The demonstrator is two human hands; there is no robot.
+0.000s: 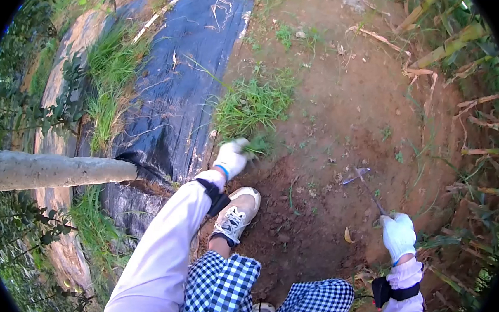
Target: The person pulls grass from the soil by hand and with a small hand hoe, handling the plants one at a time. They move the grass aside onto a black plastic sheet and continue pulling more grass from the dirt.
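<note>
My left hand (232,157), in a white glove with a blue cuff, is closed at the near edge of a grass clump (253,108). Blurred green blades (261,146) stick out from its fingers. On the right, my right hand (398,235), gloved the same way, is wrapped around the handle of a small hand hoe (370,192). The tool's thin shaft slants up and left to a narrow metal blade (355,176) just over the bare soil (333,133).
Black plastic sheeting (180,62) runs along the left. A pale trunk or post (55,173) crosses from the left edge. My shoe (238,214) stands right below my left hand. Dry stalks (464,102) and leaves line the right side.
</note>
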